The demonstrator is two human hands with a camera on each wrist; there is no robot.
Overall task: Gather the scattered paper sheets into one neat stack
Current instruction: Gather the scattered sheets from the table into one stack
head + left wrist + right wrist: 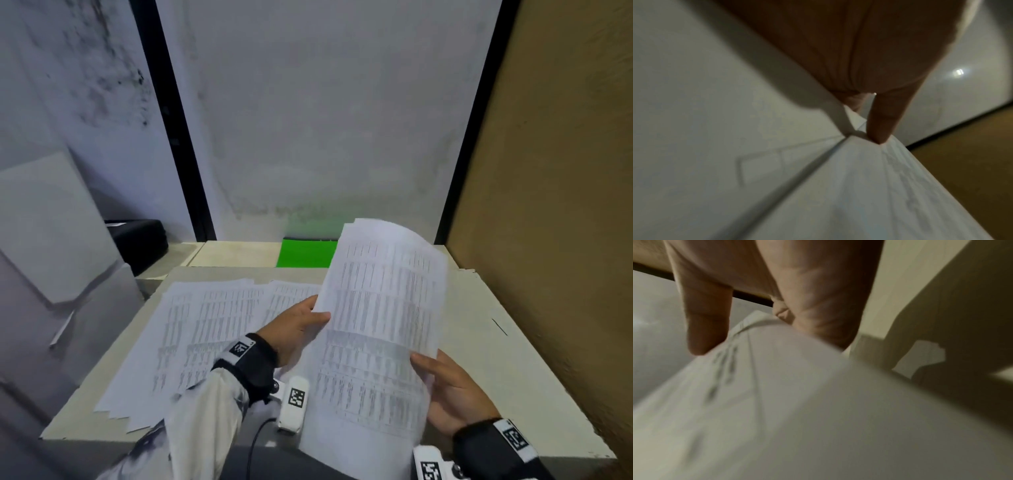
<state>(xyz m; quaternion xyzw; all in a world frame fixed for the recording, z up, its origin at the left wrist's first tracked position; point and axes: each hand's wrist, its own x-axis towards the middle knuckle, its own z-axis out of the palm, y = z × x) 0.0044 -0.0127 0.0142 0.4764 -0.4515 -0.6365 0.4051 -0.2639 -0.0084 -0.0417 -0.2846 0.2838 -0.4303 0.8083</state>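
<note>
L thumb [320, 317] lies over the front face of the held sheaf [380, 329] at its left edge, w/ the other fingers behind the paper, so the left hand [294, 329] pinches that edge about mid-height. In the left wrist view one finger [882, 129] presses its tip onto the paper edge, blurred. R thumb [423, 361] sits on the sheaf's right edge lower down, rest of the right hand [455, 394] cupped under and behind the paper, gripping it. Right wrist view shows a finger [705, 331] curled over the printed page, paper running between it and the palm; blurry, no more detail. Sheaf itself is several printed sheets, raised off the table [496, 342] and tilted up, top corner curling toward the back wall [325, 120], edges not quite flush at the top. To the left, more loose sheets [191, 332] lie fanned flat on the tabletop, overlapping, partly under the L forearm. Further out: a green panel [305, 253] behind the table's far edge, a black case [140, 243] at far left, brown board [565, 205] along the right.
</note>
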